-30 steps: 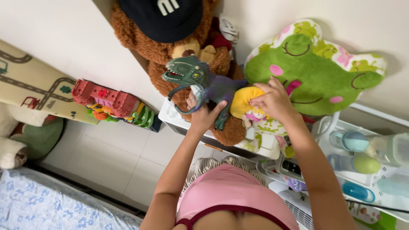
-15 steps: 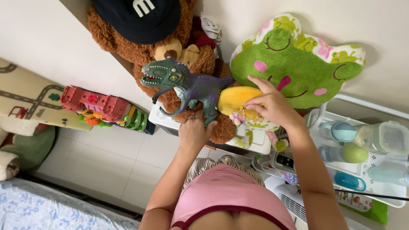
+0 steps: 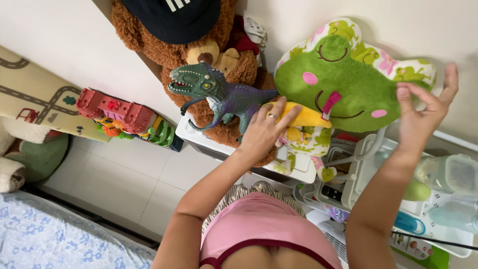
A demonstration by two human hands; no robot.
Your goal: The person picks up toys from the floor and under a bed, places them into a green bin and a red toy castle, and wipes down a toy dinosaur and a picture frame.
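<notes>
My left hand lies flat with fingers spread on the yellow-haired doll — just beside the dinosaur standing against the teddy bear. My right hand pinches the right edge of the green frog cushion — leaning on the wall, just above the doll.
</notes>
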